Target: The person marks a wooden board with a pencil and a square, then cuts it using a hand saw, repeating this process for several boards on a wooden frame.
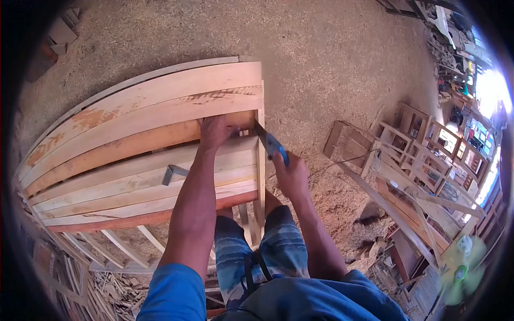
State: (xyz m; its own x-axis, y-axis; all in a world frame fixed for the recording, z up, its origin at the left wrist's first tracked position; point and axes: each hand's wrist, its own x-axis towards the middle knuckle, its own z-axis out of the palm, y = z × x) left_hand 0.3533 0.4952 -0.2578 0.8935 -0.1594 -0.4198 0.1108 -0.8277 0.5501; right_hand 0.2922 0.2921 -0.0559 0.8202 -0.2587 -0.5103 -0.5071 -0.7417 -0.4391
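My right hand [292,174] is closed round the blue handle of a handsaw [262,132], whose blade meets the end of a reddish-brown plank [160,140] at the frame's right edge. On that same plank lies my left hand [214,131], close to the saw, its fingers curled at the plank's lower edge by a dark gap; some of the fingertips are hidden. The plank is part of a large curved wooden panel [123,184] of several strips, narrowing to the left. A small metal square [169,174] rests on the lower strips beside my left forearm.
An upright wooden edge piece [261,176] bounds the panel on the right. Sawdust covers the ground [342,64]. To the right stand wooden frames [423,155] and a green fan [460,273]. Scrap wood strips [107,294] lie at lower left.
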